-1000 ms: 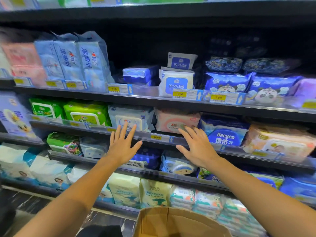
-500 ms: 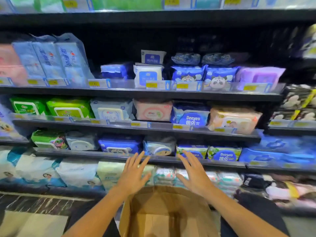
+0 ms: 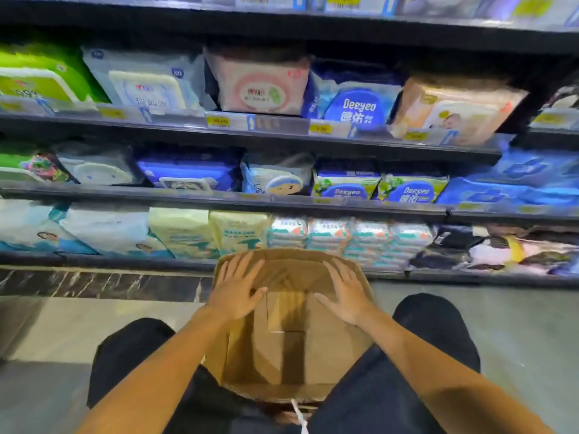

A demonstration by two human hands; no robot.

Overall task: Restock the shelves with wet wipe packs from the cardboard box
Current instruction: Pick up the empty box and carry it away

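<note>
An open cardboard box (image 3: 291, 349) stands on the floor between my knees, and only its bare brown bottom flaps show inside. My left hand (image 3: 235, 292) hovers over the box's left side with fingers spread and holds nothing. My right hand (image 3: 346, 296) hovers over the right side, also spread and holding nothing. Wet wipe packs fill the shelves ahead: a pink pack (image 3: 261, 86), a blue Deeyeo pack (image 3: 357, 106), and small stacked white packs (image 3: 347, 236) on the lowest shelf just beyond the box.
Dark shelf edges (image 3: 250, 200) with yellow price tags run across the view. A marbled plinth (image 3: 103, 285) borders the grey floor (image 3: 517, 333) at the shelf foot. My dark-trousered knees (image 3: 435, 330) flank the box.
Both hands came down from the middle shelf edge to just over the open box. My view dropped and moved closer to the lower shelves.
</note>
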